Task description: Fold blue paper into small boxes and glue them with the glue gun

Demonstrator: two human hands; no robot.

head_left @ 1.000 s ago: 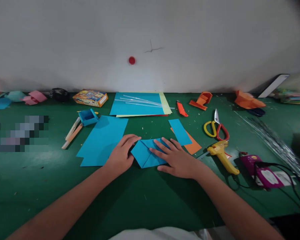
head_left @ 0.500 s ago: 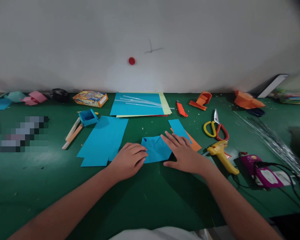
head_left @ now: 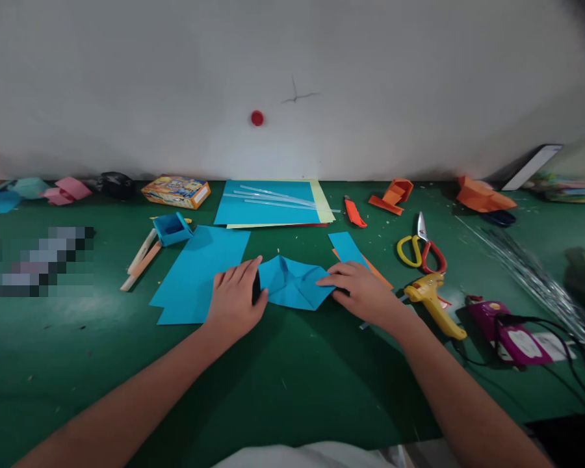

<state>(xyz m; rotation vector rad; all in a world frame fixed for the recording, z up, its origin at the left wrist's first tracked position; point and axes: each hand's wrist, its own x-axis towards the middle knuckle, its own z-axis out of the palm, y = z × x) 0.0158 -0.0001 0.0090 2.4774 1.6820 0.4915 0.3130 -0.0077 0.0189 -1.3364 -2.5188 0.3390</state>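
On the table [head_left: 292, 383] — right hand [head_left: 365, 292] pinches folded blue paper [head_left: 295, 291], left hand [head_left: 234, 300], loosely curled, apparently holds it.

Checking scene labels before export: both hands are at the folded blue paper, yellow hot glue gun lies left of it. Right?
One error: the head view shows the yellow hot glue gun lying right of the folded blue paper. Left hand and right hand are both at the paper, as stated.
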